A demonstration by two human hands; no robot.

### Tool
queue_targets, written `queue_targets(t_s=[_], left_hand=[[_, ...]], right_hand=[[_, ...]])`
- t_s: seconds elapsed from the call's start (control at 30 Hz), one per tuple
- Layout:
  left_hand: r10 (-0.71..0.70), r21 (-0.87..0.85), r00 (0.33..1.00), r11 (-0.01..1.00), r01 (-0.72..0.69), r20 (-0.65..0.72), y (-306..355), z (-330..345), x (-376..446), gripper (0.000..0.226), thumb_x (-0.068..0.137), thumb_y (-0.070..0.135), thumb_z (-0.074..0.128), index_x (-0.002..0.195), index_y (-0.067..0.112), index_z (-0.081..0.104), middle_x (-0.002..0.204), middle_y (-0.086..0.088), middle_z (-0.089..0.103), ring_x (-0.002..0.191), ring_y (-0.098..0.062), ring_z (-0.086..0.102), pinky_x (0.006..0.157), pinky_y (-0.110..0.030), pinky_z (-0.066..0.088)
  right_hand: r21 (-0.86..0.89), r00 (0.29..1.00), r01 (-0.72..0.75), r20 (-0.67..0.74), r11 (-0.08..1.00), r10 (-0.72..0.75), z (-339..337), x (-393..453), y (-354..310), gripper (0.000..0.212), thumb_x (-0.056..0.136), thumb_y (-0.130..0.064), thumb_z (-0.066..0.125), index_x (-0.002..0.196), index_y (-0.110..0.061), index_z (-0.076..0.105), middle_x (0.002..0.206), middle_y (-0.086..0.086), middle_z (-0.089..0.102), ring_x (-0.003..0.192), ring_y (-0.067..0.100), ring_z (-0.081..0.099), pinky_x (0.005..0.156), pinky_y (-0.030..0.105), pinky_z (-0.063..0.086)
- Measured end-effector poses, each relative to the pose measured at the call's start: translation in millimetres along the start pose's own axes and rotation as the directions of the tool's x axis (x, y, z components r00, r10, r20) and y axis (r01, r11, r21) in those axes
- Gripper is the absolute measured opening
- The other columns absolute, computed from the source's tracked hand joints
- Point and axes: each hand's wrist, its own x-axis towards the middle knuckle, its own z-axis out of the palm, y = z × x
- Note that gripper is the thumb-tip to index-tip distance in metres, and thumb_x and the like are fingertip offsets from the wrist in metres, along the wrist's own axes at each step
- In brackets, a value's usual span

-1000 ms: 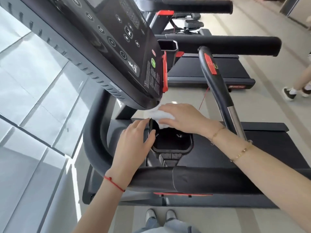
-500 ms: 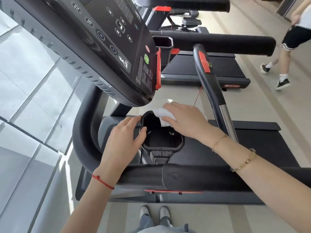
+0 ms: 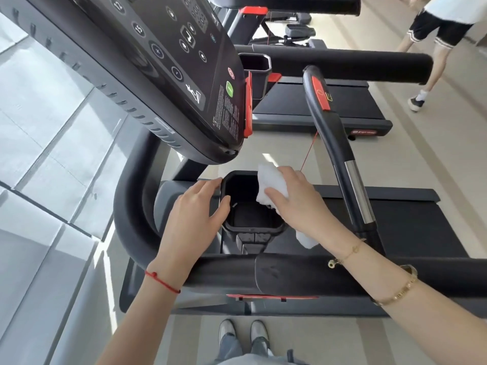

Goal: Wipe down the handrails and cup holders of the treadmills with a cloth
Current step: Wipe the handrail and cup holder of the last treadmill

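Cloth (image 3: 272,187), white and crumpled, lay over the right rim of the black cup holder (image 3: 251,227), with a loose end hanging below the right wrist. The right hand (image 3: 297,204) pressed it there with the fingers curled around it, the thumb pointing to the holder's opening. The left hand (image 3: 195,219) rested on the holder's left rim, the fingers almost straight along the outside and the thumb hooked over the edge. The holder's inside was open and dark between the two hands. Just above it hung the lower edge of the console (image 3: 163,61), leaving a narrow gap. The curved handrail (image 3: 340,148) rose just right of the right hand. The padded front bar (image 3: 263,272) crossed under both forearms. On the floor (image 3: 303,338) the person's shoes (image 3: 243,331) stood near the machine.
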Motion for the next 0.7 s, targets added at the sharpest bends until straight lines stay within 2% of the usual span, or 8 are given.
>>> queue_targets(t_s=[0.2, 0.33, 0.4, 0.5, 0.6, 0.7], left_hand=[[-0.007, 0.01, 1.0, 1.0, 0.007, 0.0, 1, 0, 0, 0.042, 0.092, 0.033, 0.058, 0.131, 0.017, 0.06, 0.114, 0.0, 0.066, 0.102, -0.022, 0.062, 0.085, -0.036, 0.051], [-0.003, 0.013, 1.0, 1.0, 0.003, 0.008, 1, 1, 1, 0.043, 0.092, 0.036, 0.055, 0.13, 0.017, 0.059, 0.114, 0.002, 0.066, 0.102, -0.021, 0.062, 0.085, -0.035, 0.051], [-0.002, 0.006, 1.0, 1.0, 0.002, 0.004, 0, 2, 1, 0.042, 0.092, 0.036, 0.055, 0.13, 0.017, 0.059, 0.113, 0.002, 0.066, 0.102, -0.02, 0.062, 0.085, -0.032, 0.049], [-0.001, 0.006, 1.0, 1.0, 0.001, -0.004, -1, 3, 0, 0.041, 0.092, 0.035, 0.056, 0.129, 0.016, 0.06, 0.111, 0.002, 0.066, 0.101, -0.019, 0.062, 0.083, -0.027, 0.046], [0.006, 0.002, 1.0, 1.0, -0.006, -0.003, -1, 3, 0, 0.041, 0.092, 0.033, 0.057, 0.128, 0.015, 0.061, 0.111, 0.002, 0.066, 0.099, -0.018, 0.063, 0.081, -0.023, 0.043], [0.009, 0.002, 1.0, 1.0, -0.009, 0.0, -1, 3, 0, 0.04, 0.092, 0.031, 0.058, 0.128, 0.015, 0.061, 0.113, 0.003, 0.066, 0.099, -0.016, 0.063, 0.082, -0.022, 0.042]], right_hand=[[0.126, 0.997, -0.04, 0.071, 0.991, 0.031, -16, 21, -14, 0.036, 0.098, -0.036, 0.051, 0.124, -0.012, 0.053, 0.096, 0.001, 0.054, 0.09, 0.022, 0.052, 0.073, 0.031, 0.037], [0.182, 0.989, -0.141, 0.065, 0.973, 0.131, -6, -16, -10, 0.049, 0.098, -0.035, 0.049, 0.138, -0.011, 0.035, 0.118, 0.003, 0.046, 0.1, 0.021, 0.05, 0.078, 0.031, 0.04], [0.234, 0.981, -0.186, 0.107, 0.954, 0.164, 2, -34, -8, 0.051, 0.098, -0.035, 0.048, 0.139, -0.009, 0.032, 0.128, 0.01, 0.046, 0.103, 0.024, 0.055, 0.085, 0.039, 0.049], [0.224, 0.967, -0.223, 0.17, 0.949, 0.188, -2, -28, -7, 0.054, 0.098, -0.035, 0.048, 0.139, -0.004, 0.029, 0.132, 0.013, 0.046, 0.105, 0.027, 0.057, 0.089, 0.043, 0.051], [0.127, 0.976, -0.143, 0.184, 0.982, 0.119, -15, -1, -12, 0.052, 0.1, -0.035, 0.048, 0.139, -0.005, 0.03, 0.125, 0.011, 0.049, 0.1, 0.023, 0.05, 0.078, 0.033, 0.04], [0.112, 0.983, -0.095, 0.166, 0.989, 0.076, -18, 2, -10, 0.047, 0.099, -0.034, 0.049, 0.136, -0.009, 0.034, 0.119, 0.007, 0.048, 0.098, 0.022, 0.048, 0.075, 0.031, 0.034]])
